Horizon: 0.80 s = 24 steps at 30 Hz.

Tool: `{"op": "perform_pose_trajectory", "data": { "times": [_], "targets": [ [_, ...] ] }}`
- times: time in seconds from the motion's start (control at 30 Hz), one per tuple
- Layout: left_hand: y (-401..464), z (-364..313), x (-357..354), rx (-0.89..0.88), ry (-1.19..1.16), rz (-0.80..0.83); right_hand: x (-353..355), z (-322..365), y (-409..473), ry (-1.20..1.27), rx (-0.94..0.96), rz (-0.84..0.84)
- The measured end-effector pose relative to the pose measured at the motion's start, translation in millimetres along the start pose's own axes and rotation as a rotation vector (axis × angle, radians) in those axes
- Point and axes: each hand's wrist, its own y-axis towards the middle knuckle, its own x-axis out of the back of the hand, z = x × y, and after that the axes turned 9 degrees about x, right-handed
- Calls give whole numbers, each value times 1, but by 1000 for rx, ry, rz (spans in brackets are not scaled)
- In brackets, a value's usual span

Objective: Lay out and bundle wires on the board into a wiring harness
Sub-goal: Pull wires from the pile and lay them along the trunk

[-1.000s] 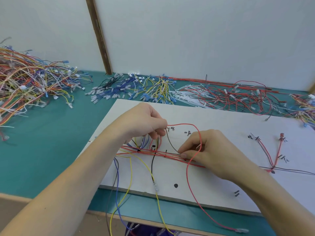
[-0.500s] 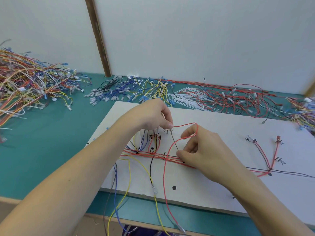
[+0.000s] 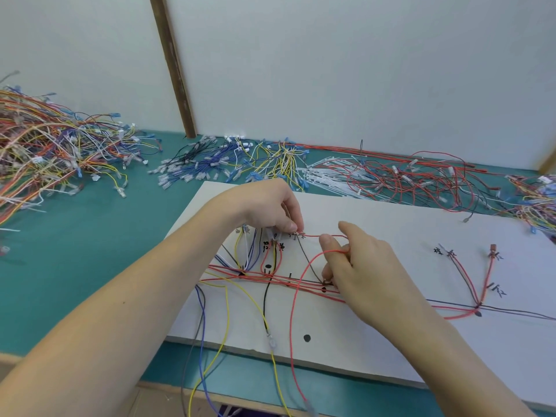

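Your left hand (image 3: 272,210) pinches one end of a thin red wire (image 3: 296,299) on the white board (image 3: 391,218). Your right hand (image 3: 358,266) holds its loop over curled fingers, and the rest trails off the near edge. The board lies on a teal counter (image 3: 90,251) strewn with wire piles (image 3: 45,152), against a white wall (image 3: 331,70).
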Motion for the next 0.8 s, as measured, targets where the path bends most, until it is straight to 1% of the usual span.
{"op": "perform_pose_trajectory", "data": {
  "times": [0.07, 0.23, 0.4, 0.57, 0.7, 0.8],
  "targets": [
    [1, -1, 1, -4, 1, 12, -1, 2, -2, -63, 8, -4],
    [2, 0, 1, -24, 36, -1, 0, 0, -3, -12, 54, -68],
    [3, 2, 0, -50, 34, -11, -3, -4, -1, 138, 82, -162],
    [3, 5, 0, -71, 48, -2, -11, 0, -6, 254, 174, -169],
    [2, 5, 1, -90, 50, 9, -22, 6, -13, 241, 256, -184],
    [1, 4, 0, -94, 56, -24, -26, 6, -18, 114, 319, -123]
  ]
}}
